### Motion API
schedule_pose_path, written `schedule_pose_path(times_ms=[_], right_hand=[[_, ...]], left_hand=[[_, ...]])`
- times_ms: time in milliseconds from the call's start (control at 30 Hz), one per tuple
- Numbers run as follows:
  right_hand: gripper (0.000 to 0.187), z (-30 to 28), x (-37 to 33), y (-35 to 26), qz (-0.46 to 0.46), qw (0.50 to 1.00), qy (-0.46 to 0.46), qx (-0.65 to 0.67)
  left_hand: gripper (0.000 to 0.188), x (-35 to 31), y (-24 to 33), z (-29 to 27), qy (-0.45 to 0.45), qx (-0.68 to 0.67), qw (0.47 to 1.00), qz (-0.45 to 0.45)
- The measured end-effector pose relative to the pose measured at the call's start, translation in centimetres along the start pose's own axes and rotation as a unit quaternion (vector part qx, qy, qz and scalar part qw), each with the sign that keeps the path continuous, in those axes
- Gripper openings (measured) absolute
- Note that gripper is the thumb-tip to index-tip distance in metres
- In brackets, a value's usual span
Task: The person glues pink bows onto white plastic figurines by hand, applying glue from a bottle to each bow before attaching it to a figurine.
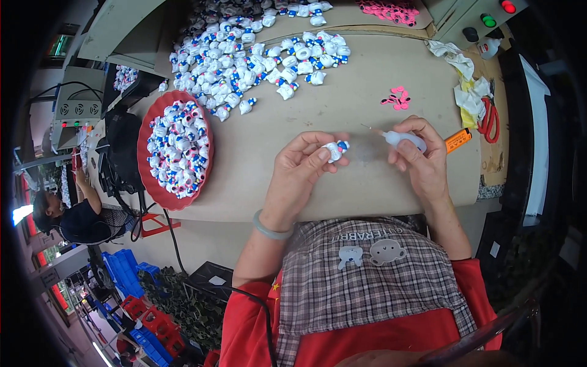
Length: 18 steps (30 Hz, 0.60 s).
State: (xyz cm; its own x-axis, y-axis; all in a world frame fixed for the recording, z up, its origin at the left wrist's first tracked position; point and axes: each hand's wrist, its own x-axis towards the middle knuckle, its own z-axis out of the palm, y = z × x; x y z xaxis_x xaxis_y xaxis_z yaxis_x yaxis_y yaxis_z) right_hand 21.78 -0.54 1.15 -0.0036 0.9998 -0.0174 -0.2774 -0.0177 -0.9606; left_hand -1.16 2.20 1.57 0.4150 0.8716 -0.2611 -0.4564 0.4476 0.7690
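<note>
Between the thumb and fingers of my left hand (302,162) is a small white and blue figurine (335,150), held over the near middle of the table. My right hand (420,153) grips a translucent white squeeze bottle (405,141). The bottle's thin tip points left toward the figurine, with a gap between them. Several small pink pieces (397,98), some with black, lie on the table beyond my right hand. An orange box-like item (457,140) rests just right of that hand, partly hidden by it.
A red scalloped bowl (147,153) full of figurines stands at the left. A large heap of white and blue figurines (238,67) covers the far left. More pink pieces (388,11) lie at the back. Red-handled scissors (489,119) and crumpled paper (471,98) are at the right edge. Another person (73,211) sits far left.
</note>
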Motion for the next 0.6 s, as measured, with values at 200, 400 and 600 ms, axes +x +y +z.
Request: schedule_pose_path(times_ms=[200,400,600], right_hand=[[0.024,0.4,-0.1,-0.3,0.003,0.998,0.042,0.043],[0.034,0.9,-0.1,-1.6,-0.004,0.997,0.069,0.045],[0.034,1.9,-0.7,-2.9,-0.052,0.991,0.090,-0.080]], left_hand=[[0.028,-0.3,-0.3,0.3,-0.006,0.065,0.998,0.021],[0.033,-0.6,-0.6,1.2,-0.007,0.040,0.998,0.045],[0.031,-0.5,-0.8,1.1,-0.021,0.062,0.995,0.072]])
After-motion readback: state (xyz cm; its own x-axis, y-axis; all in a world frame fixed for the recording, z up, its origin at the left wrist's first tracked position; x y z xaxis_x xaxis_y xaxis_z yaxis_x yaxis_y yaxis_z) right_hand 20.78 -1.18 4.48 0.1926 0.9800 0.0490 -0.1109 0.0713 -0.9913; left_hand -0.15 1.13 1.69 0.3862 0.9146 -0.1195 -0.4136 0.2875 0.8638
